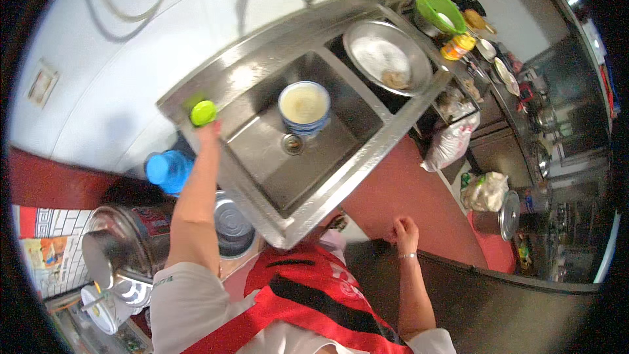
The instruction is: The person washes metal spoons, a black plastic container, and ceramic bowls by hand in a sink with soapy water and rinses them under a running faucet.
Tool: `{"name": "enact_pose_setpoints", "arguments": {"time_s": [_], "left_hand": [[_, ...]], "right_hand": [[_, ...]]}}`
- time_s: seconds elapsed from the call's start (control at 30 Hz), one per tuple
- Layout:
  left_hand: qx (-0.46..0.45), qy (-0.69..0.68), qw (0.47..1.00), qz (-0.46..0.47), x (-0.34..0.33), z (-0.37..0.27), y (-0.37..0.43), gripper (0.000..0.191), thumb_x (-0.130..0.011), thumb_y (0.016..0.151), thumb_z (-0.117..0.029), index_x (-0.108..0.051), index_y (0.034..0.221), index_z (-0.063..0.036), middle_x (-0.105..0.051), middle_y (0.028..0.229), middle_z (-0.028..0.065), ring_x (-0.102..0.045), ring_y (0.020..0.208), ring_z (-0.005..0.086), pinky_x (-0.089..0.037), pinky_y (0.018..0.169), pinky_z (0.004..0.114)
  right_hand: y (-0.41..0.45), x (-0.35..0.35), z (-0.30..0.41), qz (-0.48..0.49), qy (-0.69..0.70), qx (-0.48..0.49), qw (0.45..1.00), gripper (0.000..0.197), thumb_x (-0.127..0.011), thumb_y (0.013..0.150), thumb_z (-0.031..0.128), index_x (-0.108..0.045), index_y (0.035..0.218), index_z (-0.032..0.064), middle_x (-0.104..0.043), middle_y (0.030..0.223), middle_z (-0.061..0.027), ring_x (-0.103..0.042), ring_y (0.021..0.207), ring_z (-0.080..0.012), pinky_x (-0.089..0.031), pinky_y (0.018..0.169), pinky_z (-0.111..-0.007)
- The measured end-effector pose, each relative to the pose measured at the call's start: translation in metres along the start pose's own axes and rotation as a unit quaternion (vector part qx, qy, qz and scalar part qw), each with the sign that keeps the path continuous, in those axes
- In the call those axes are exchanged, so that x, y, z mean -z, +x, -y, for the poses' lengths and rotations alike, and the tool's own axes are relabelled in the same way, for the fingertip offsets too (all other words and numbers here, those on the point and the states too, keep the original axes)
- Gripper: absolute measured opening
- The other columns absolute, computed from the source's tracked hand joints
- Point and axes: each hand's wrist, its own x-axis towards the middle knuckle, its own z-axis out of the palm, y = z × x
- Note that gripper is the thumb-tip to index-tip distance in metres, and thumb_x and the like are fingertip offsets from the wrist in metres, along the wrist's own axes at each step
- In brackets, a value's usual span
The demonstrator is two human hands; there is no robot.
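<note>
My left hand (211, 129) reaches to the left corner of a stainless steel sink (339, 177). It grips a lime-green plastic container (203, 113); blur hides most of the fingers. In the sink basin, close to the drain (292, 144), stands a blue-and-white bowl (305, 128) filled with cloudy, pale liquid (304, 102). My right hand (406, 233) hangs low over the red floor, with a band at its wrist. Its fingers curl loosely apart, and nothing shows in them.
A large metal basin (378, 54) with a brownish lump inside rests over the right-hand sink compartment. Beyond it are a green plastic basket (437, 7) and a yellow jar (458, 47). Blue plastic containers (169, 171) and a steel pot (142, 231) stand left; a metal counter (491, 305) lies right.
</note>
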Motion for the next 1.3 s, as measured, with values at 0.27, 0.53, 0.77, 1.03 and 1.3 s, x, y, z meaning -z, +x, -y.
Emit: {"name": "enact_pose_setpoints", "arguments": {"time_s": [0.27, 0.53, 0.77, 1.03, 1.3], "left_hand": [[0.115, 0.081, 0.99, -0.004, 0.011, 0.026, -0.102, 0.024, -0.054, 0.085, -0.01, -0.047, 0.107, -0.0023, -0.063, 0.094, 0.0143, -0.064, 0.079, 0.0244, -0.051, 0.065, 0.031], [0.216, 0.236, 0.947, 0.032, -0.065, 0.114, -0.24, 0.027, -0.052, 0.089, -0.022, -0.051, 0.111, -0.0068, -0.064, 0.098, 0.0072, -0.063, 0.078, 0.0179, -0.048, 0.067, 0.028], [0.121, 0.399, 0.907, 0.054, -0.129, 0.168, -0.219, 0.03, -0.054, 0.087, -0.03, -0.06, 0.103, -0.0047, -0.065, 0.089, 0.009, -0.063, 0.077, 0.0174, -0.047, 0.067, 0.03], [-0.136, 0.598, 0.79, -0.018, -0.214, 0.211, -0.191, 0.032, -0.061, 0.08, -0.019, -0.058, 0.107, -0.0025, -0.057, 0.105, 0.0184, -0.048, 0.104, 0.0331, -0.039, 0.091, 0.041], [-0.063, 0.588, 0.796, -0.129, -0.217, 0.208, -0.217, 0.035, -0.063, 0.079, -0.024, -0.057, 0.109, -0.0054, -0.052, 0.114, 0.0171, -0.048, 0.107, 0.0334, -0.041, 0.089, 0.04]], "right_hand": [[0.138, 0.138, 0.006, -0.065, 0.086, 0.056, 0.993, 0.01, -0.058, 0.088, 0.014, -0.059, 0.084, 0.0043, -0.052, 0.062, 0.0007, -0.047, 0.052, -0.0066, -0.038, 0.047, -0.022], [0.256, 0.204, -0.003, -0.057, 0.081, 0.086, 0.991, 0.011, -0.057, 0.088, 0.014, -0.059, 0.083, 0.0053, -0.052, 0.062, 0.0022, -0.044, 0.051, -0.0049, -0.034, 0.046, -0.019], [0.343, 0.159, 0.055, 0.055, 0.099, 0.111, 0.987, 0.009, -0.058, 0.088, 0.012, -0.057, 0.084, 0.0041, -0.054, 0.065, 0.0007, -0.049, 0.055, -0.0069, -0.04, 0.05, -0.021], [0.433, 0.12, 0.085, 0.119, 0.045, 0.123, 0.984, 0.012, -0.057, 0.088, 0.014, -0.059, 0.093, 0.0039, -0.063, 0.076, -0.0023, -0.055, 0.064, -0.0066, -0.041, 0.055, -0.019], [0.507, 0.028, 0.104, 0.212, -0.069, 0.25, 0.942, 0.019, -0.06, 0.083, 0.007, -0.06, 0.101, 0.0019, -0.065, 0.089, -0.0076, -0.061, 0.077, -0.0145, -0.048, 0.072, -0.025]]}}
